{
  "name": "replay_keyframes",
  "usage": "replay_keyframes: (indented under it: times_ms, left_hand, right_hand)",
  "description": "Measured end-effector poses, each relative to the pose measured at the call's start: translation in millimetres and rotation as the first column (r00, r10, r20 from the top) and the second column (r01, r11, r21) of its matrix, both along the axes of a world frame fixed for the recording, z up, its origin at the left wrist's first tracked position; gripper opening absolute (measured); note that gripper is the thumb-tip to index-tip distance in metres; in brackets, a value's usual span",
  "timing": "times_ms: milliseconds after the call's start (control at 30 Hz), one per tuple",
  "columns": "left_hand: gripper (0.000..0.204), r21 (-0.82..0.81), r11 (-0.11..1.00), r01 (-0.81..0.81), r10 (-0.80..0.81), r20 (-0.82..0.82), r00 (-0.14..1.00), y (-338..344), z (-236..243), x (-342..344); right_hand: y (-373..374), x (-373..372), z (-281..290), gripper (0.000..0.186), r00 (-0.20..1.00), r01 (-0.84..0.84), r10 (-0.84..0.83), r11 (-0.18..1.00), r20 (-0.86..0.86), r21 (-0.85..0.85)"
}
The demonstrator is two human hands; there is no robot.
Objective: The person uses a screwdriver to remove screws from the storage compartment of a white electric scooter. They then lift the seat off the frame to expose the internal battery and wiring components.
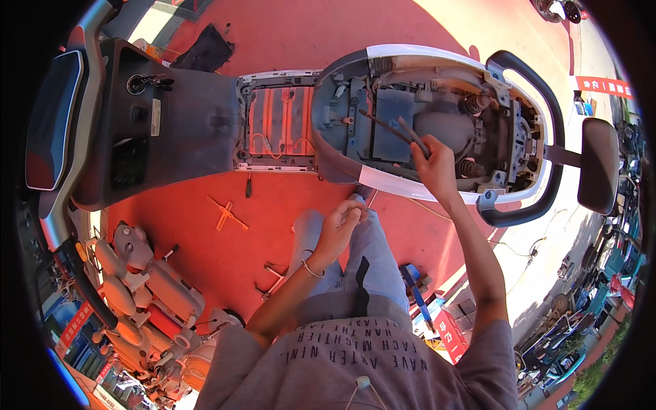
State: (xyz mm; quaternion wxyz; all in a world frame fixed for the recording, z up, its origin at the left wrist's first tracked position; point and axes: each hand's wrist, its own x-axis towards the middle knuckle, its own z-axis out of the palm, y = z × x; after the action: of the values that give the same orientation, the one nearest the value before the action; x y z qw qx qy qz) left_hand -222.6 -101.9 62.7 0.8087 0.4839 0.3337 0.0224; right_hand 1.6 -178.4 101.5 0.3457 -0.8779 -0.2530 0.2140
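Right hand (434,164) wrapped firmly round one end of a dark two-armed tool (387,127), its arms apart, above the open seat bay (393,178) of the scooter (195,119). Left hand (342,222) curled over the blue trousers (383,273); cannot tell whether it pinches anything. Judged step: tool work at the bay. Next move likely calls for aiming the tool past the dark box (396,102).

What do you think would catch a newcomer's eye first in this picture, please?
The partly stripped scooter would likely come first, stretching across the upper half with its white-edged rear section open. Over that opening, the right hand grips a dark, two-pronged tool. Next come the vivid red floor and, left of centre, an orange cross-shaped object lying on it.
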Motion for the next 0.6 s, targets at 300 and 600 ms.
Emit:
replay_keyframes:
  times_ms: [300,600]
  left_hand:
    - [0.019,-0.001,0.977,-0.211,0.208,-0.182,0.961,79.0,-11.7,-28.4]
    - [0.02,-0.046,0.989,-0.139,0.126,-0.219,0.968,141.4,-16.1,-29.9]
  right_hand:
    - [74.6,18.7,-102.5,0.018,0.999,-0.045,0.05,0.968,0.016,-0.247]
    - [95.6,10.7,-108.1,0.02,0.992,0.128,-0.118,0.941,0.049,-0.313]
